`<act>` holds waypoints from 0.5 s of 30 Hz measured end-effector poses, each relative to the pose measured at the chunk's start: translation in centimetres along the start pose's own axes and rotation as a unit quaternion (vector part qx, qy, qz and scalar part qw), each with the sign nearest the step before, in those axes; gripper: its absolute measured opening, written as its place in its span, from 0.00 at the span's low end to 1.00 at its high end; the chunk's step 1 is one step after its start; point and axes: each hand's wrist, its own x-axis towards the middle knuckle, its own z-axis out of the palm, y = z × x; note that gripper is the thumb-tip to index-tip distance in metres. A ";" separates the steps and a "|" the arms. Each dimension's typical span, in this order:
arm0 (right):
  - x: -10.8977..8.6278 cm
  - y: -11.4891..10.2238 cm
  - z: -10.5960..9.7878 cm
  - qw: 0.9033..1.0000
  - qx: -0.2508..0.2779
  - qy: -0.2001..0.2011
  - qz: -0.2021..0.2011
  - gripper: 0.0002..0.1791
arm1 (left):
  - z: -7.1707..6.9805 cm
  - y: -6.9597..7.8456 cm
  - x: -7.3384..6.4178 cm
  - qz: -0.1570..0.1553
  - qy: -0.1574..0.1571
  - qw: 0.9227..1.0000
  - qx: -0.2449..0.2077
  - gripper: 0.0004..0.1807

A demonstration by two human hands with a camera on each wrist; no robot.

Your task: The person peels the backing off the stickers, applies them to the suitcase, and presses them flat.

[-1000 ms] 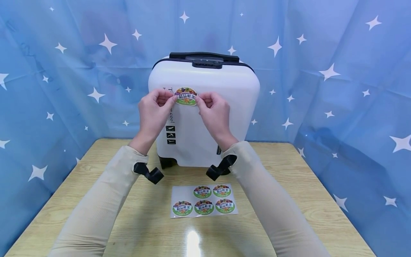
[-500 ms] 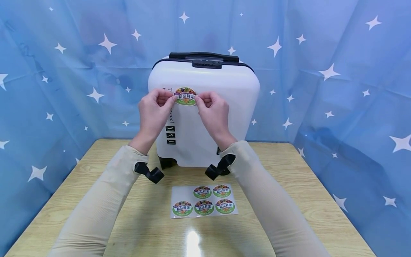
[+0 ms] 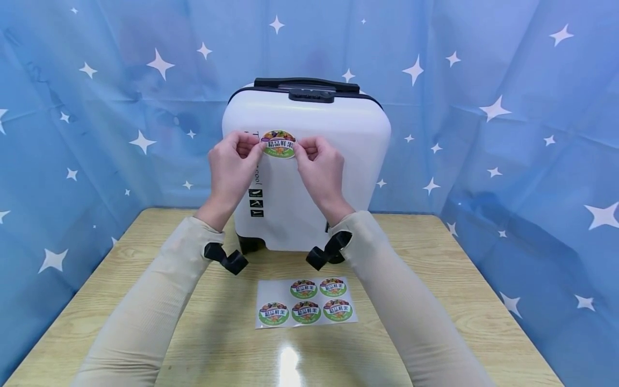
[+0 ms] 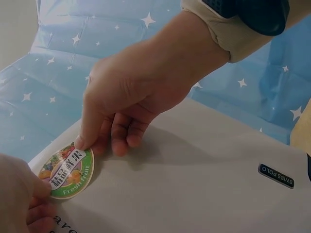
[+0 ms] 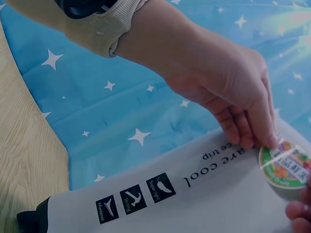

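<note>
An oval fruit sticker [image 3: 278, 144] with a green lower edge and printed lettering is stretched between both hands, before the upper left front of a white suitcase [image 3: 300, 209]. My left hand [image 3: 232, 167] pinches its left edge between thumb and finger. The opposite edge is pinched by my right hand [image 3: 323, 171]. In the left wrist view the sticker [image 4: 70, 170] lies very near the suitcase shell; whether its back touches is unclear. The right wrist view catches the sticker [image 5: 284, 165] beside the suitcase's black lettering, part of which the left hand covers in the head view.
A sticker sheet [image 3: 273, 287] with several similar stickers lies on the wooden table [image 3: 411, 301] in front of the suitcase. Black icon labels [image 3: 256, 203] run down the suitcase's left side. A blue star-patterned curtain [image 3: 483, 70] surrounds the table's back and sides.
The right forearm has edged slightly left, and the head view has shifted a little. Both hands keep pinching the sticker at nearly the same spot.
</note>
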 end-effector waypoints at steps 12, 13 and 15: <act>0.1 -0.6 0.2 0.997 -0.066 0.015 -0.024 0.07 | 0.2 0.3 0.0 0.003 0.007 1.000 0.028 0.11; 0.1 -0.6 0.3 0.997 -0.070 0.015 -0.026 0.07 | 0.2 0.3 0.0 0.003 0.007 1.000 0.029 0.11; 0.2 -0.7 0.3 0.996 -0.079 0.013 -0.024 0.08 | 0.1 0.3 0.0 0.003 0.008 0.999 0.031 0.11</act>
